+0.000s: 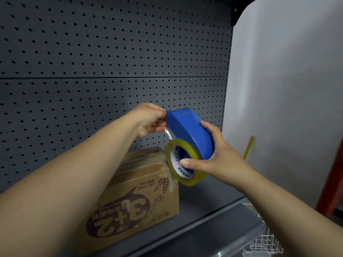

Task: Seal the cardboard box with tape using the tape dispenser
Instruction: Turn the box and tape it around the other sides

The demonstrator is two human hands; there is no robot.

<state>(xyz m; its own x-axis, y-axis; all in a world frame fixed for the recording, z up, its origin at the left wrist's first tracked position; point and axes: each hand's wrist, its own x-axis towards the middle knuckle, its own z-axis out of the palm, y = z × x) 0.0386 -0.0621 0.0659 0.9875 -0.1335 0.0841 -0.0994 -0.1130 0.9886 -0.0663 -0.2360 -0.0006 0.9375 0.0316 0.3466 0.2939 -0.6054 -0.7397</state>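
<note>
My right hand [219, 160] gripped the blue tape dispenser [189, 132] above the cardboard box [141, 197] on the shelf [204, 206], while my left hand [150, 119] pinched the loose tape end [168, 131] at its front.

**Surroundings — non-task items only**

Dark grey pegboard panel [111, 52] fills the back of the view; regular rows of small holes; one horizontal seam runs across it about a third of the way down. Grey shelf [200, 212] below, with a lighter front lip along its edge. White wall [287, 80] to the right of the panel; a thin yellow strip [249, 147] stands tilted against it. White wire basket [263, 242] at lower right, below the shelf edge; a red upright [334, 182] at the far right margin — partly cut off.
</note>
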